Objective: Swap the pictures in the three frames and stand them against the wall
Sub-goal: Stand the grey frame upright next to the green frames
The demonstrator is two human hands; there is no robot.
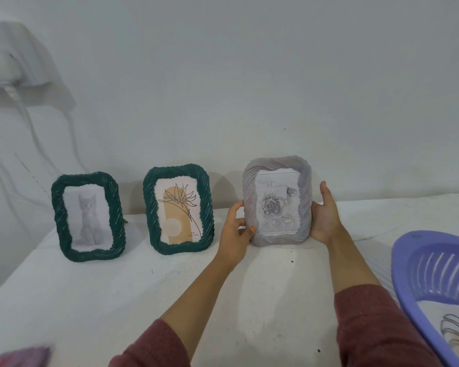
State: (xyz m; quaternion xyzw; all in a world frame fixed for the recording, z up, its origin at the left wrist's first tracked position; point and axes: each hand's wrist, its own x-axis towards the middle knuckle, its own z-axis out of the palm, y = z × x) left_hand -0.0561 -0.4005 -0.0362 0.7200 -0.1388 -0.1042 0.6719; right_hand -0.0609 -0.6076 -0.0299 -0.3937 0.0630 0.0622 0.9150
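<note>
Since the grey frame (277, 205) needed steadying upright near the wall (249, 75), the left hand (233, 229) and right hand (326, 215) each had a curled grip on its side edges.

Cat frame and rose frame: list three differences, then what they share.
Colour: the cat frame is dark green; the rose frame is pale grey. Picture: the cat frame shows a sitting cat, the rose frame roses. State: the cat frame stands free on the table; the rose frame is gripped by the left hand and right hand. Both have twisted, rope-like borders.
</note>
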